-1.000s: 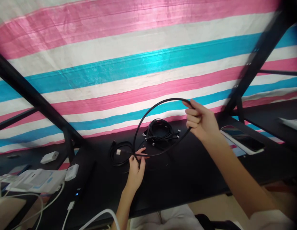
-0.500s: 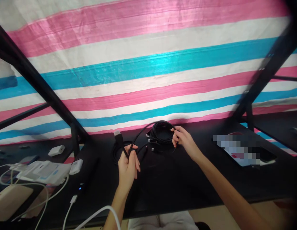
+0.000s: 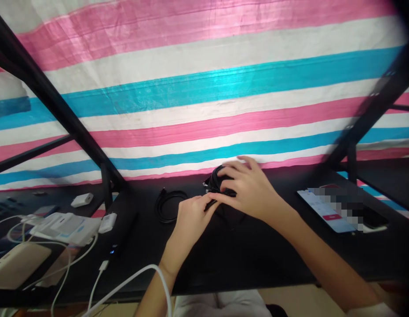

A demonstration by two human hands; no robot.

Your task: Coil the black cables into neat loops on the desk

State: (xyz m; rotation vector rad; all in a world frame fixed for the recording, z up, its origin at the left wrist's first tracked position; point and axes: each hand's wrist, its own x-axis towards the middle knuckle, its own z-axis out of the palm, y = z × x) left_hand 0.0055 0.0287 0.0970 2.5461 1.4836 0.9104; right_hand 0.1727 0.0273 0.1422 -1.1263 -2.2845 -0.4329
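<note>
My left hand point(image 3: 195, 215) is closed in a pinch at the middle of the black table, on part of a black cable mostly hidden by the fingers. My right hand point(image 3: 249, 189) meets it at the fingertips, its other fingers spread and slightly blurred over a coiled black cable bundle point(image 3: 216, 178). Whether the right thumb and finger grip the cable is hidden. Left of my left hand, a second coiled black cable point(image 3: 171, 193) lies on the table, apart from both hands.
White chargers point(image 3: 107, 223), a white packet point(image 3: 66, 229), a beige box point(image 3: 20, 264) and white cables stand at the left. A phone-like screen point(image 3: 326, 211) and a dark phone point(image 3: 372, 216) lie at the right. Black frame bars flank a striped sheet behind the black table point(image 3: 250, 259).
My hands have come together. The silver-tipped connector that stood up from my left hand no longer shows. My right hand's fingers have spread over the bundle, and the left coil is more visible.
</note>
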